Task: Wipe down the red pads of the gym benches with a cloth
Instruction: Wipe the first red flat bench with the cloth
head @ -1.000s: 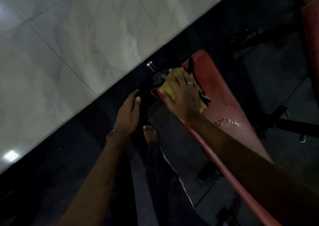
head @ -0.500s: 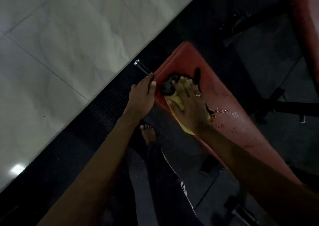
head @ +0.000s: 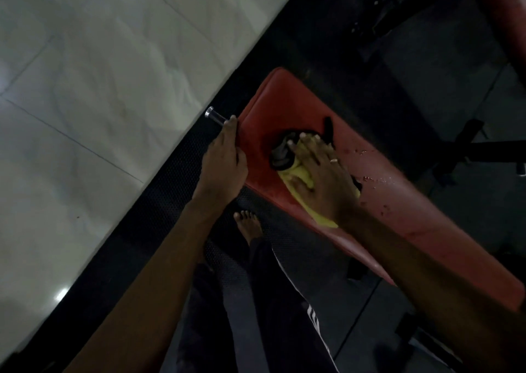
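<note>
While my left hand (head: 225, 162) lies straight-fingered along the near edge of the red bench pad (head: 284, 102), beside a chrome peg (head: 215, 115), my right hand (head: 321, 173) presses the yellow cloth (head: 299, 173) onto that pad, fingers spread, not gripping. Droplets (head: 381, 179) farther right may get missed, or the loose cloth may bunch.

The left grip (head: 223, 162), a second ago hanging clear of the red pad (head: 284, 102) near its end, has come up to lie along the pad's side edge, fingertips by the chrome pin (head: 214, 116). The right grip (head: 321, 179) has slid the yellow cloth (head: 299, 173) from the pad's end corner onto its top face.
</note>
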